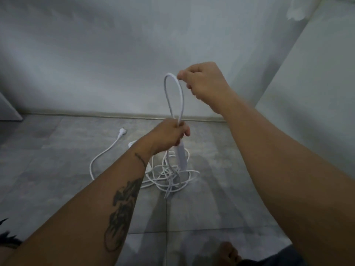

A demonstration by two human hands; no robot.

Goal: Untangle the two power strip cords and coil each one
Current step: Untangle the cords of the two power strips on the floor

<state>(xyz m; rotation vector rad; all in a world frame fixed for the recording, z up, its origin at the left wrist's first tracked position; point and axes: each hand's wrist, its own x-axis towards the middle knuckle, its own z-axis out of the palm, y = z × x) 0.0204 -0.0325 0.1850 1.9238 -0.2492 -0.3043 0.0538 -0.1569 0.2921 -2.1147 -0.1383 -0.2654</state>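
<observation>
My left hand is closed around a white cord where two strands meet, and a white power strip hangs just below it. From that grip a tall narrow cord loop rises up. My right hand pinches the top of this loop between thumb and fingers. Under the hands, a tangle of white cords lies on the grey floor. One cord runs out to the left and ends in a white plug. A second power strip lies partly hidden behind my left forearm.
The grey tiled floor meets a pale wall along a baseboard just beyond the cords. A white panel stands at the right. A bare foot shows at the bottom edge.
</observation>
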